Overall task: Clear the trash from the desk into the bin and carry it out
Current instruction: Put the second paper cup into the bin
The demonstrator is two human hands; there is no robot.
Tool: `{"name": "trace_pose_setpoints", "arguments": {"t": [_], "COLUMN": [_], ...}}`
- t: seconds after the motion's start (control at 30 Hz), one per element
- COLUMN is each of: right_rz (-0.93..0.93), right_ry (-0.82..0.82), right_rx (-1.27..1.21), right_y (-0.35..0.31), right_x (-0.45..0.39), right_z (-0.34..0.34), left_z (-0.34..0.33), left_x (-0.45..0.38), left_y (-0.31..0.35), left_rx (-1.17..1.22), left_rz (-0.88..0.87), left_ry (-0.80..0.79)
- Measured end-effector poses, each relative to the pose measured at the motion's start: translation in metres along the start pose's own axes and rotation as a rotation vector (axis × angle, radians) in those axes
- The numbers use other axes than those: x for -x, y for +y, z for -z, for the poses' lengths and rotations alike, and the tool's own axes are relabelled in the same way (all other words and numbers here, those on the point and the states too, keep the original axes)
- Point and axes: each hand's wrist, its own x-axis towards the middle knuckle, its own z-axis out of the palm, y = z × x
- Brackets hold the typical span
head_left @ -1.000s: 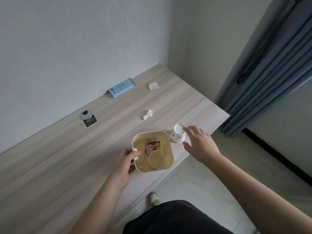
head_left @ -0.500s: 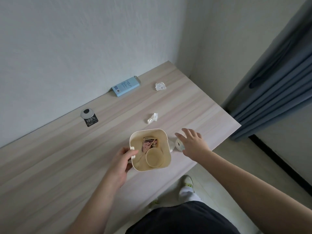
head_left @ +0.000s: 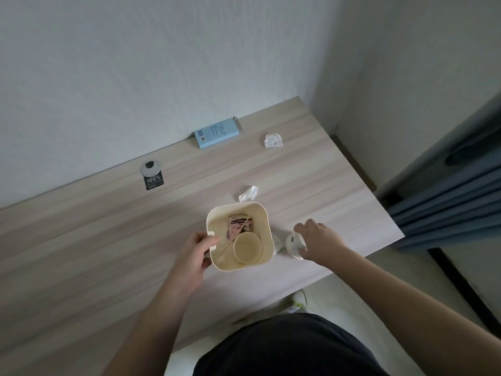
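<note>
A cream square bin (head_left: 267, 222) stands on the wooden desk (head_left: 95, 240) near its front edge. Inside lie a paper cup, a pink printed wrapper and a thin stick. My left hand (head_left: 193, 253) grips the bin's left rim. To the bin's right, my right hand (head_left: 320, 244) closes around a small white cup (head_left: 294, 244) that is tipped on its side. A crumpled clear scrap (head_left: 248, 193) lies just behind the bin. A crumpled white wad (head_left: 273, 141) lies farther back on the right.
A light blue box (head_left: 217, 132) lies against the wall. A black tag with a round silver piece (head_left: 152, 175) sits at the back left. Grey-blue curtains (head_left: 447, 202) hang right of the desk. My shoe (head_left: 296, 302) shows on the floor below the desk edge.
My right hand came down from above the upright white cup and closed around it; the cup now lies tipped. My left hand stays on the bin's rim. The camera view shifted.
</note>
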Motion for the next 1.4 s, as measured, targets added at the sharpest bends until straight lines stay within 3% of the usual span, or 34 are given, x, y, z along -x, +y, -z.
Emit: {"name": "trace_pose_setpoints", "arguments": {"t": [0.2,0.33,0.4,0.53,0.67,0.87,1.03,1.2,1.3,1.4], "right_rz": [-0.088,-0.162,-0.147,-0.029,0.139,0.479,0.523,0.553,0.544,0.581], "right_ry": [0.109,0.265,0.302,0.176,-0.087,-0.295,-0.365,-0.534,-0.520,-0.413], "right_rx": [-0.460,-0.801,-1.076,-1.614,-1.910,-2.000,-1.894,-2.007,-1.973,-1.789], "right_y": [0.035,0.049,0.049,0.027,-0.005,-0.051,-0.074,-0.092,-0.098,-0.104], "right_x": [0.006,0.003,0.003,0.007,0.008,0.012,0.012,0.017,0.019,0.019], "right_z": [0.041,0.056,0.062,0.071,0.076,0.088,0.091,0.085,0.084,0.087], "left_z": [-0.013,-0.017,-0.019,-0.023,-0.020,-0.012,-0.008,-0.002,0.003,0.009], "left_x": [0.002,0.008,0.010,0.015,0.019,0.027,0.031,0.031,0.030,0.027], "left_y": [0.003,0.007,0.009,0.014,0.017,0.016,0.017,0.019,0.023,0.025], "left_rx": [0.010,0.032,0.048,0.059,0.077,0.080,0.101,0.120,0.126,0.129], "left_rz": [-0.028,-0.038,-0.049,-0.073,-0.077,-0.082,-0.079,-0.070,-0.063,-0.051], "left_ry": [0.024,0.033,0.040,0.052,0.051,0.069,0.075,0.067,0.064,0.066]}}
